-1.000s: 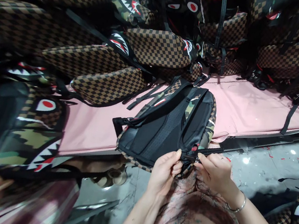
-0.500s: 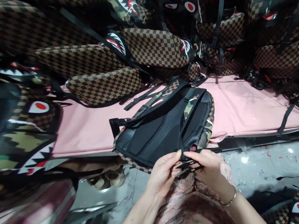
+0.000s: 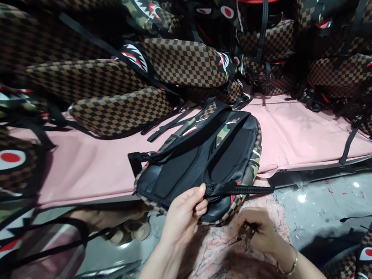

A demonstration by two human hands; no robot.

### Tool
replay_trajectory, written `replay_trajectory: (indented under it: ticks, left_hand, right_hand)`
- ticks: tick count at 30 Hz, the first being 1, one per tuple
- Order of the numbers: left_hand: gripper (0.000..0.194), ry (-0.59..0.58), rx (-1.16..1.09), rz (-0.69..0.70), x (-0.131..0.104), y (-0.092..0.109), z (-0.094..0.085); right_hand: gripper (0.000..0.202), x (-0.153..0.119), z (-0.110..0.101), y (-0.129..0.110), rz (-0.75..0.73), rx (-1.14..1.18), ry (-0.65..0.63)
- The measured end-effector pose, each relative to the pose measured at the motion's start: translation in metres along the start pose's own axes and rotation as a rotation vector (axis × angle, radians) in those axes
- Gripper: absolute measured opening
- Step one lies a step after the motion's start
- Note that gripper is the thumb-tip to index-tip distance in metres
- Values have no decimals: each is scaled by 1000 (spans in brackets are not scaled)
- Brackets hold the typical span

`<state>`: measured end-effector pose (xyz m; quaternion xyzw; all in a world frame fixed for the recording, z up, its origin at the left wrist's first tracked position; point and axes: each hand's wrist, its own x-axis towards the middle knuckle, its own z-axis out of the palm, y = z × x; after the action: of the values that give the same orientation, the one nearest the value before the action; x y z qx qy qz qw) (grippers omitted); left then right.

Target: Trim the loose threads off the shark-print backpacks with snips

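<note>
Left hand (image 3: 186,206): fingers are clamped on black strap (image 3: 217,189) of backpack (image 3: 175,173) on pink desk (image 3: 94,168). Right hand (image 3: 260,227) is near, curled; blurred, cannot tell whether its fingers grip anything.

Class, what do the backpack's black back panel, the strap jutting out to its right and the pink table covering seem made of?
Back panel: probably padded synthetic fabric, matte, as it reflects little light.
Strap: likely woven webbing, dull; it looks flat, faintly ridged.
Pink covering: perhaps vinyl or coated cloth, smooth, with soft sheen and creases.
</note>
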<state>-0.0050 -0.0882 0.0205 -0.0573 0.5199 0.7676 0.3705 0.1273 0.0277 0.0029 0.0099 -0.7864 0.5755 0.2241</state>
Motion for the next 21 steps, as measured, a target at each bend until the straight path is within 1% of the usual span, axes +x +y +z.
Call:
replay_trajectory:
  ticks: [2,4,5,6,8,10,12,14,15,16,17,18,19,20,21]
  left_hand:
    - [40,3,41,24,1,0,-3]
    - [40,11,92,65,1,0,-4]
    - [40,18,123,88,1,-1,-6]
    - [40,28,158,111,2,-2,-7]
    - [40,64,230,165,4,-3,-10]
    - [38,114,296,229,8,-4,-14]
    - [36,151,366,287,12,-6,-18]
    - [34,175,461,341,14,-7,-20]
    - [31,196,519,389,13,-8,-20]
    - [27,230,585,469,11,-10,-20]
    - [23,265,664,585,7,-11,-19]
    - [22,284,757,734,2,-14,-17]
    - [23,265,860,900,-5,-17,-14]
    - [26,199,966,1065,-12,-21,-10]
    - [28,89,1064,1210,-20,-25,-6]
  right_hand:
    - [20,-4,-10,15,103,-9,120]
    - [10,-3,-19,36,223,-137,277]
    - [10,-2,-23,46,274,-220,313]
    - [19,-1,-26,55,311,-305,307]
    - [32,-3,-30,71,350,-456,215]
    - [36,-10,-30,80,363,-562,125]
    - [33,-20,-28,82,376,-586,106]
    - [21,-31,-28,77,398,-464,85]
    - [13,-36,-28,72,421,-340,50]
    - [7,-41,-29,66,457,-182,9]
    - [11,-44,-29,59,498,0,-24]
    - [20,-47,-30,51,545,184,-35]
    - [28,-48,-30,43,596,352,-22]
    - [33,-48,-29,35,648,490,11]
    - [37,-47,-27,28,692,594,56]
